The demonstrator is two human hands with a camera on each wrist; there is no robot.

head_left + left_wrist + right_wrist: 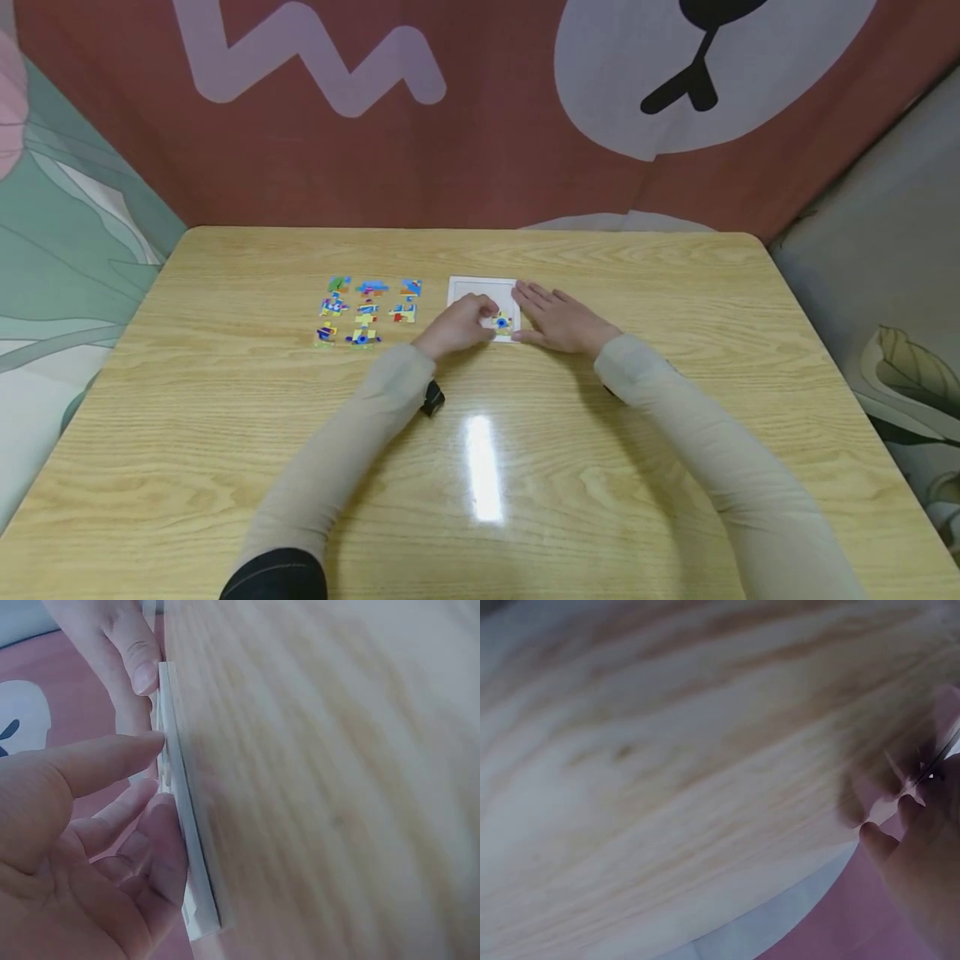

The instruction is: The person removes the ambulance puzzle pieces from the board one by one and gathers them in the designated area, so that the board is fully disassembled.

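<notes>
A shallow white puzzle frame point(472, 283) lies on the table between the two hands. Inside its near right corner sits a colourful puzzle piece point(502, 322), yellow with a blue round shape. My left hand point(462, 323) reaches in from the left, thumb and index finger at either side of this piece, the other fingers curled. In the left wrist view, the left thumb point(124, 759) meets the frame's edge, seen side-on. My right hand point(561, 321) lies with fingers extended against the frame's right side, thumb near the lower right corner.
Left of the frame, several loose puzzle pieces point(367, 310) are spread out in rough rows on the wooden table point(525, 433). A printed red cloth point(480, 167) hangs behind the table's far edge. Black straps show on the left wrist and sleeve.
</notes>
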